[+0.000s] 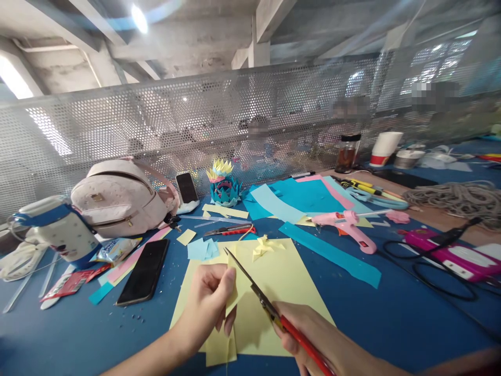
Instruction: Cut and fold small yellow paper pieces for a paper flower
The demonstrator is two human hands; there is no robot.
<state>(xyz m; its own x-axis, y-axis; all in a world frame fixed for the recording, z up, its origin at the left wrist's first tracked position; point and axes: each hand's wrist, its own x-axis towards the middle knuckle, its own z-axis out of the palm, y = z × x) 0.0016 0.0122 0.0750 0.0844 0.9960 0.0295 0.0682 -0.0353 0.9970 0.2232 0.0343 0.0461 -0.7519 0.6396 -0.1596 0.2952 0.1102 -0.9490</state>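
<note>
Well left of the left-hand grip stands a patterned tumbler [58,230], with a pale backpack [113,201] behind and to its right, against the mesh; both seem parked there to leave working room. Nearer the grip lies a dark-screened phone [143,272], flat and outside the paper area.

The left hand [210,292] pinches a narrow yellow strip [232,300] between thumb and curled fingers, upright above a yellow sheet [301,297]; the hold probably steadies the paper and presents its edge. Just beyond the grip, light-blue pieces [202,249] sit together, and small folded yellow pieces [266,245] rest on the sheet, perhaps grouped within easy reach. Farther beyond stands a layered paper piece [224,185], apart from the clutter.

Right of the strip, scissors [268,309] slant with their tip beside its upper end. The right hand [315,325] is wrapped around their red handles, likely for control of the blades. Beyond that grip, to the right, a pink glue gun [348,227] lies on its side, its position presumably limited by its cord.
</note>
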